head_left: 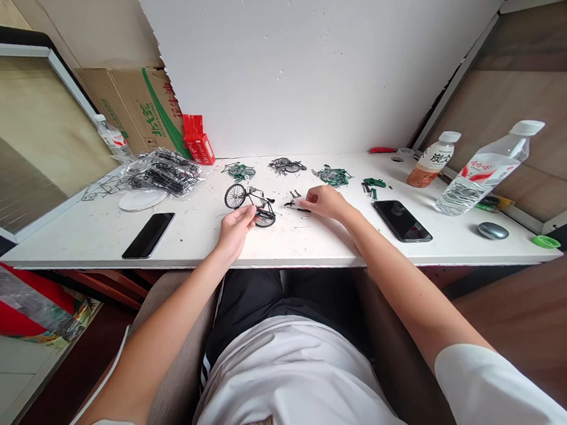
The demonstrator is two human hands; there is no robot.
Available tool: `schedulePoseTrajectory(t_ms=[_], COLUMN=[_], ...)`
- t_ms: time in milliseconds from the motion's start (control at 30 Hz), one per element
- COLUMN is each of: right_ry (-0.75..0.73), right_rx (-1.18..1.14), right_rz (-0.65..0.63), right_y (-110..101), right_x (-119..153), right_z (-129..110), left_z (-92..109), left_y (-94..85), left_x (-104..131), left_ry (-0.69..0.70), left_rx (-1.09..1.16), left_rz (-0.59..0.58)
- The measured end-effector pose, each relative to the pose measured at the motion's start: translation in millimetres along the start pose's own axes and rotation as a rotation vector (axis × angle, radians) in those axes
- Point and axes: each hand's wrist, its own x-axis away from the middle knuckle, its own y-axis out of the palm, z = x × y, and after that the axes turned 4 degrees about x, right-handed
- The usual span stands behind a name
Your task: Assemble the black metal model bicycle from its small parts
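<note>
A small black model bicycle is pinched in my left hand near its rear wheel, just above the white tabletop. Its two spoked wheels, seat and handlebar show. To the right, my right hand is closed, thumb and finger together, at some small black parts. Whether it grips one of them is too small to make out. Behind the hands lie a pile of black wheels and parts and two green-and-black piles, one at the left and one at the right.
Phones lie on the left and right of the table. A plastic bag of black parts sits at back left, by a red box. Green parts, a tea bottle and a water bottle are at right.
</note>
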Motion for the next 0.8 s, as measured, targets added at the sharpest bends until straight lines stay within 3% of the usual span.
schedulePoseTrajectory(t_ms=[167,400,667,800], right_ry=[-0.044,-0.140,-0.065,-0.038], right_rx=[-0.050,-0.105,-0.064,0.003], right_rz=[-0.092,-0.080,-0.304,-0.279], right_y=[-5.7,-9.9,-23.5,-25.2], right_x=[-1.0,1.8,4.0,6.7], right_z=[10.0,4.8,5.0,-1.9], left_z=[-2.3,-2.0,-0.3,0.0], left_y=[-1.3,-0.4,1.1,1.8], left_x=[-1.2,-0.8,0.1,0.4], left_ry=[0.011,0.008,-0.003,-0.002], left_rx=[-0.013,-0.012,-0.013,-0.010], left_rz=[-0.005,0.004,0.009,0.006])
